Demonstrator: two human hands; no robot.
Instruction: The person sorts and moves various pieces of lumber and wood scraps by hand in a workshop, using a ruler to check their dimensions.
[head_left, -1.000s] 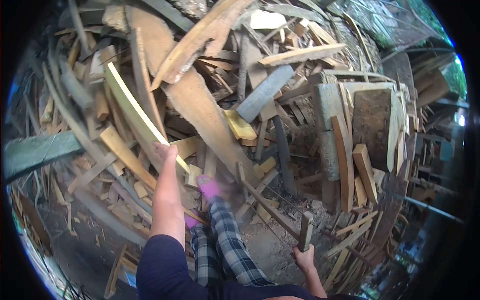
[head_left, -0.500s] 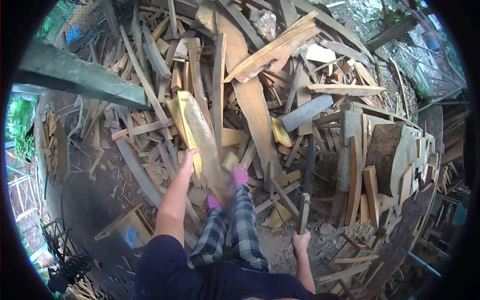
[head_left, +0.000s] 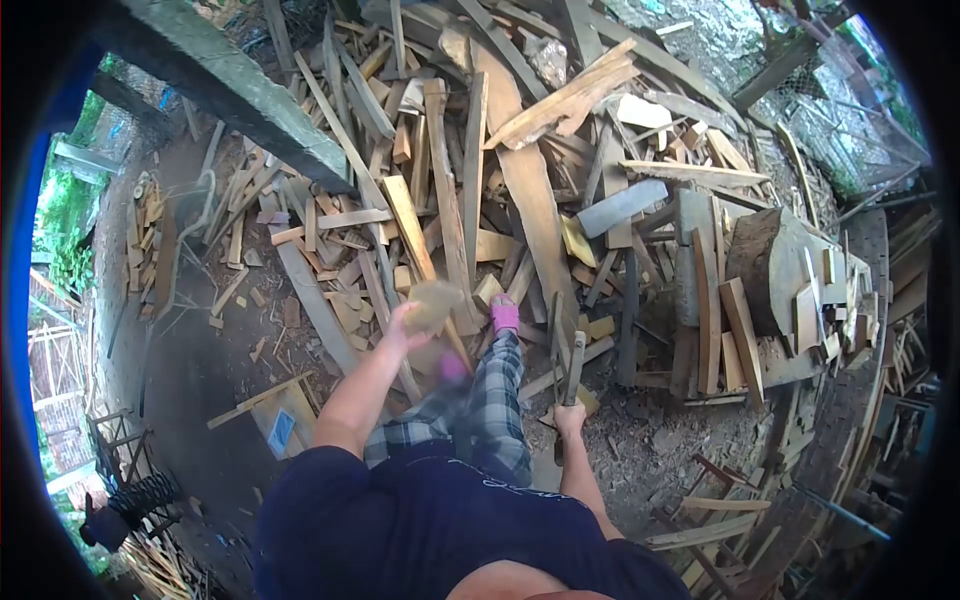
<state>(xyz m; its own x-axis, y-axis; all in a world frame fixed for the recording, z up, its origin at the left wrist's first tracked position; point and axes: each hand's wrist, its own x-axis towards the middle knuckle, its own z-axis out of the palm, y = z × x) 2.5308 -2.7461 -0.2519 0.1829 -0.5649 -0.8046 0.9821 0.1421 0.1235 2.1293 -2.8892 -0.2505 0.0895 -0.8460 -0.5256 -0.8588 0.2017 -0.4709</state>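
My left hand (head_left: 401, 332) is closed on a piece of wood (head_left: 434, 304), which is smeared by motion and seems tilted up toward me. Just beyond it lies a long narrow wooden strip (head_left: 410, 228) on the pile. My right hand (head_left: 570, 416) is wrapped round a long, narrow hand tool (head_left: 575, 364), held low on my right side; its exact kind I cannot make out. Between my hands, one foot in a pink shoe (head_left: 505, 315) stands among the scraps. The other pink shoe (head_left: 454, 364) is blurred, partly behind the held wood.
A large heap of scrap boards (head_left: 525, 200) spreads ahead of me. On the right stands a thick log block (head_left: 757, 270) with offcuts leaning around it. A concrete beam (head_left: 250, 100) juts in from the upper left. A framed panel (head_left: 280, 420) lies on the ground at left.
The held wood has swung from lying lengthwise away from me to a short, foreshortened blur. My left hand moved right and nearer; my right hand with the tool moved left and up.
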